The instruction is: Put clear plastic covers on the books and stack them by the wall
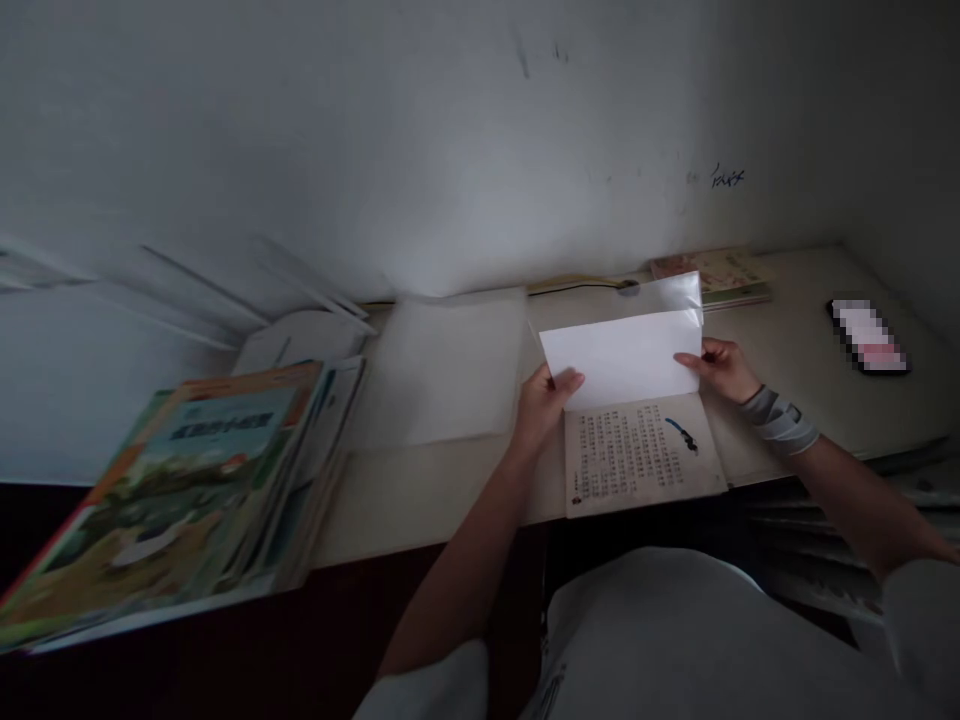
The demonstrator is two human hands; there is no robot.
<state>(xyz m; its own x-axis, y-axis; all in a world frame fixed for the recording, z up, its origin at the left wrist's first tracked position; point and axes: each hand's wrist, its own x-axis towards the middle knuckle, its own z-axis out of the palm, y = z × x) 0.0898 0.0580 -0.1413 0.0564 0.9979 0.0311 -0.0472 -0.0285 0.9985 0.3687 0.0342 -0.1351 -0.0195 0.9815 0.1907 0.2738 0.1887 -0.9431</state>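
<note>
A blank white sheet [622, 360], with what looks like a clear plastic film [667, 292] along its far edge, is held up between both hands. My left hand [546, 400] pinches its left side, thumb on top. At the right edge my right hand [716, 368] grips it the same way; a grey band circles that wrist. Beneath the sheet, nearer to me, an open book [637, 450] lies on the desk, its page printed with columns of characters and a small dark drawing. The sheet hides the book's far part.
Left on the desk [420, 490] rises a stack of picture-covered books [195, 470]. A pale, flat sheet [442, 365] lies left of my hands. At the right sits a phone [870, 337] with a blurred screen. Another book [724, 275] rests by the wall [480, 150].
</note>
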